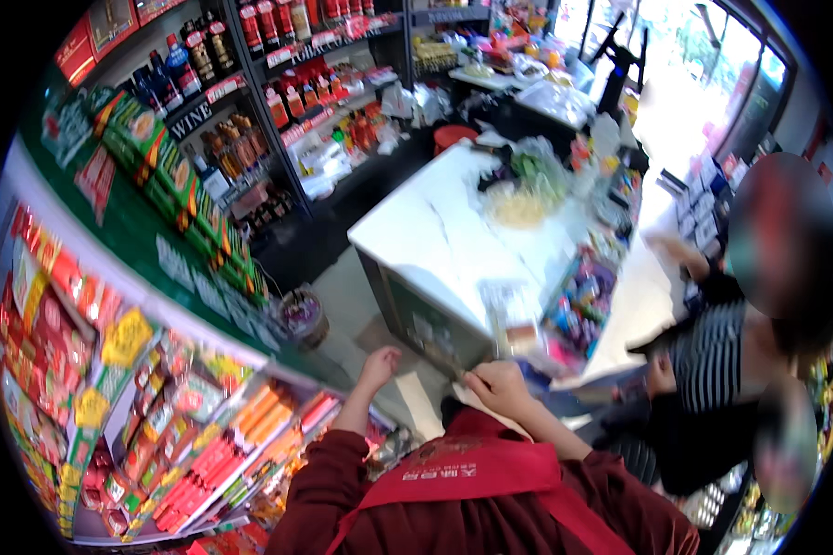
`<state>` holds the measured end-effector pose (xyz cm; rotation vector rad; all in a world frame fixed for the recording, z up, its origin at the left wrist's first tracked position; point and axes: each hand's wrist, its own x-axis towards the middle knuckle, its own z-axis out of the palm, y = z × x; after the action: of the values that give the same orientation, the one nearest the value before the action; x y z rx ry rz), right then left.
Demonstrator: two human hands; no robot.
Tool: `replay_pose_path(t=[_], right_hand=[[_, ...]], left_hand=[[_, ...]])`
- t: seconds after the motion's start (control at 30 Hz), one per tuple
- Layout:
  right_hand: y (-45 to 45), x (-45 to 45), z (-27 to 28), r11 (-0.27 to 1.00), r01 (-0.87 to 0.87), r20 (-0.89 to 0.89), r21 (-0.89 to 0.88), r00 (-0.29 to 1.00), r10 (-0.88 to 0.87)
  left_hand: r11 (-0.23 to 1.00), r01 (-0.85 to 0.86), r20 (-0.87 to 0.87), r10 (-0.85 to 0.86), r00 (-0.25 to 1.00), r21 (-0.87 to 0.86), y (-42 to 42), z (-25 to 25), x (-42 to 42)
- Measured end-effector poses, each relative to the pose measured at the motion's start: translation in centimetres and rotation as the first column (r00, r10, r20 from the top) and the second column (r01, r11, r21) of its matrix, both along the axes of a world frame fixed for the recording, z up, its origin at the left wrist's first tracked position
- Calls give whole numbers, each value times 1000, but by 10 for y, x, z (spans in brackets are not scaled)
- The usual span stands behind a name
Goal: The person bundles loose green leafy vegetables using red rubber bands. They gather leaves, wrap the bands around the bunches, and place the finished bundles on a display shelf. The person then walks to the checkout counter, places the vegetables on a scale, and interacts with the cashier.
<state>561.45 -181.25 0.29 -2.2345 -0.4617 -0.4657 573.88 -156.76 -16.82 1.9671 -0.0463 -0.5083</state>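
My left hand (pixel 380 368) is held out over the floor walkway, its fingers loosely curled and blurred. Nothing shows in it. My right hand (pixel 500 390) is closed in a fist in front of my red apron (pixel 472 468), near the close corner of a white marble-patterned counter (pixel 416 236). I see no object sticking out of the fist, and its palm side is hidden. On that counter, close to the right hand, lies a clear plastic package (pixel 517 312). Farther back are green leafy vegetables in a plastic bag (pixel 538 170) and a pale yellowish heap (pixel 517 207).
Snack shelves (pixel 146 430) stand close on my left, with green packaged goods (pixel 180 194) stacked above. A bucket (pixel 305 318) sits on the floor by the counter. Bottle shelves (pixel 236 146) line the back. People, one in a striped top (pixel 711 357), are at the right beside a candy display (pixel 583 302).
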Motion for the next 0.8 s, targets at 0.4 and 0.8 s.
replay_pose_path(t=[0.4, 0.8], right_hand=[[-50, 240, 14, 998, 29, -283, -49, 958, -41], [-129, 360, 16, 628, 761, -197, -166, 598, -777]], left_hand=[[925, -171, -254, 265, 930, 339, 104, -86, 149], [848, 399, -319, -293, 901, 349, 199, -186, 403]])
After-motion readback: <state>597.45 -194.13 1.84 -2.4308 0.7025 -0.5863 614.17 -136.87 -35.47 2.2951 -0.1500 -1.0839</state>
